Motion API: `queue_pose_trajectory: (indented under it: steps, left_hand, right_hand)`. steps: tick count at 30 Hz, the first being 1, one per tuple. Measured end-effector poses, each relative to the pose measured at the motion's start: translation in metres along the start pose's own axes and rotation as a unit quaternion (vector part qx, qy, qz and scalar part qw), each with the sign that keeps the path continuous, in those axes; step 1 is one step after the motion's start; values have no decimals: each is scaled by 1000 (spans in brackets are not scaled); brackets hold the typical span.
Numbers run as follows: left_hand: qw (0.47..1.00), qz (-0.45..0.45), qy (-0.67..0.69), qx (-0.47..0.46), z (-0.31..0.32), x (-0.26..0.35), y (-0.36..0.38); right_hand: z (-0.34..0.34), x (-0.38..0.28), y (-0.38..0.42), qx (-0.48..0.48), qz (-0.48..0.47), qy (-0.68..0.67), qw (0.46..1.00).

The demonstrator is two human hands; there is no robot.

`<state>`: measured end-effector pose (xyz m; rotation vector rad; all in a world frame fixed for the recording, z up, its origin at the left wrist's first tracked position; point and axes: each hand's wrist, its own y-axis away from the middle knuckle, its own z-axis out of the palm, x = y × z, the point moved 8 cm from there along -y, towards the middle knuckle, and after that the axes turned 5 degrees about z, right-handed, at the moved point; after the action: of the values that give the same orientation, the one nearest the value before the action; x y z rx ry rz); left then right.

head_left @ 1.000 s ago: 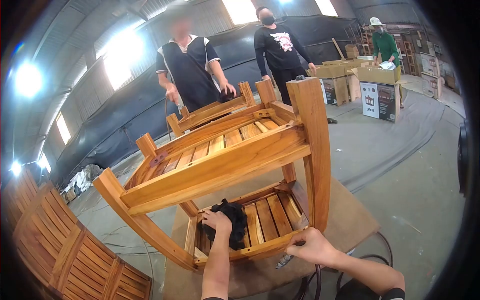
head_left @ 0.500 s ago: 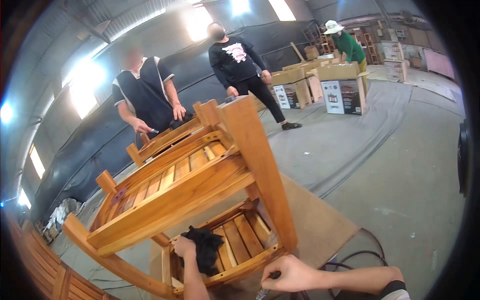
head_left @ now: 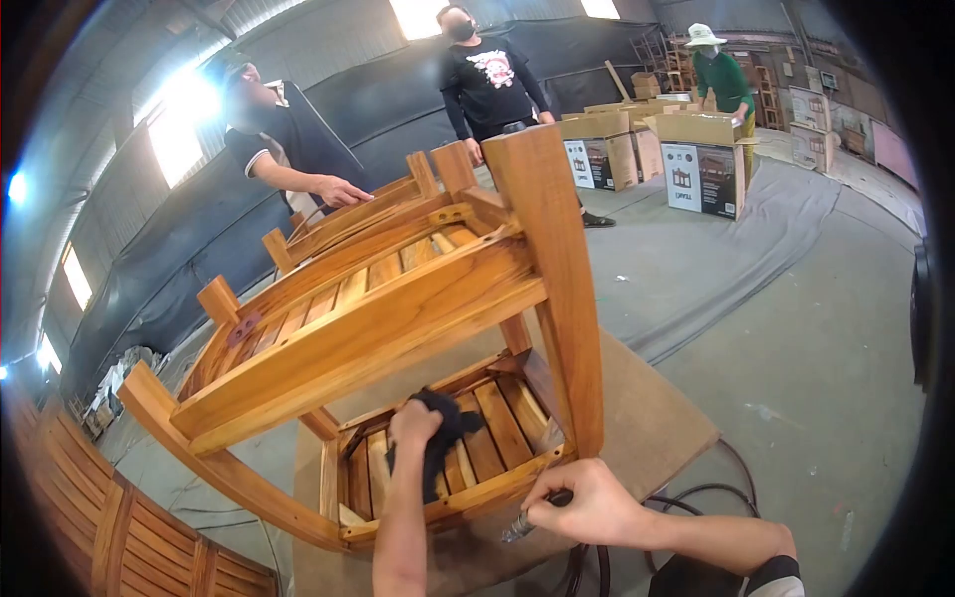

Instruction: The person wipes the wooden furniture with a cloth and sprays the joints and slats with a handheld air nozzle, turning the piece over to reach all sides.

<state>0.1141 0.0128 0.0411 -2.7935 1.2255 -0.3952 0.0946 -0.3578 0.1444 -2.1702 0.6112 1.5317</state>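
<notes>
My left hand (head_left: 414, 426) is closed on a black cloth (head_left: 438, 443), which lies against the slats of the lower wooden frame (head_left: 484, 438). Near that frame's front right corner, my right hand (head_left: 582, 500) grips a small metal-tipped tool (head_left: 519, 527), partly hidden by the fingers, with dark hoses below it. Above my left hand stretches the rail of a varnished wooden piece (head_left: 368, 348), turned so that its legs point up. Its thick right leg (head_left: 545, 269) stands just behind my right hand.
A co-worker (head_left: 293, 149) leans over the far side of the wooden pieces. Another person (head_left: 492, 85) stands behind. A third person in green (head_left: 724, 80) is beside cardboard boxes (head_left: 701, 164). Dark hoses (head_left: 711, 493) cross the floor at right. More slatted wood (head_left: 114, 517) lies at lower left.
My left hand and the cloth have moved up and right over the slats. My right hand is slightly higher. The nearest co-worker has shifted, one arm now reaching across the wood.
</notes>
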Motion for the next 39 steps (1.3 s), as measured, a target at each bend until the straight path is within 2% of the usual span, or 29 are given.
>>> queue_pose_trajectory:
  steps: [3, 8, 12, 15, 19, 27, 30, 33, 39]
  left_hand:
    - [998, 28, 44, -22, 14, 29, -2]
    - [996, 32, -79, -39, -6, 53, 32]
    - [996, -42, -78, -21, 1, 18, 23]
    - [988, -95, -121, -26, -2, -30, 20]
    - [969, -222, -95, -55, -24, -88, 34]
    - [960, -263, -77, 62, -24, -103, 31]
    - [949, -258, -95, 154, -27, -96, 31]
    - [944, -233, -122, 201, -32, -92, 35]
    - [968, -203, -128, 75, -37, -81, 36]
  right_hand:
    - [8, -2, -6, 25, -25, -8, 999]
    - [13, 5, -12, 57, -28, 21, 998]
    - [15, 0, -18, 70, -30, 31, 997]
    - [17, -2, -22, 78, -35, 23, 996]
    - [23, -1, -27, 61, -20, 25, 998]
    - [23, 15, -29, 45, -8, 21, 999]
    - [19, 18, -28, 48, -8, 23, 999]
    - [13, 21, -28, 53, -5, 21, 998]
    - [8, 25, -24, 58, 0, 27, 998]
